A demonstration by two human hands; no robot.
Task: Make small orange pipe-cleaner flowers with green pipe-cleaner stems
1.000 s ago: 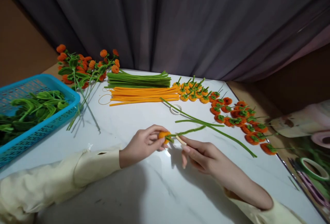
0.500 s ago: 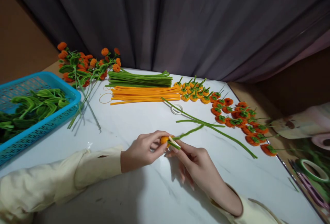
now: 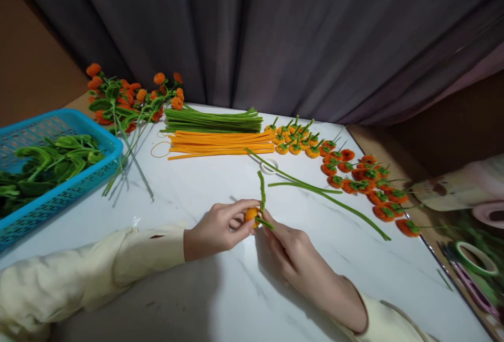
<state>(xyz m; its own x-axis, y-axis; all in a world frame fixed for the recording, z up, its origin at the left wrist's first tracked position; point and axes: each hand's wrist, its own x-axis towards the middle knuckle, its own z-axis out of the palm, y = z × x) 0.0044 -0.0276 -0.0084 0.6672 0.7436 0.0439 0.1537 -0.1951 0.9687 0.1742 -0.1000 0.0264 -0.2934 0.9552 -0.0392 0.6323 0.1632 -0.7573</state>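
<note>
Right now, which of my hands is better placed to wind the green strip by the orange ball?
Probably your right hand: it is at the near end of the strip, while your left hand is holding the ball.

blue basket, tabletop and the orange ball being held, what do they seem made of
Blue basket: probably plastic, slightly shiny, with regular moulded-looking holes. Tabletop: glossy, reflecting light; its grey veins suggest marble or a printed imitation. Orange ball: perhaps chenille or yarn, going by its matte, fuzzy look.
</note>
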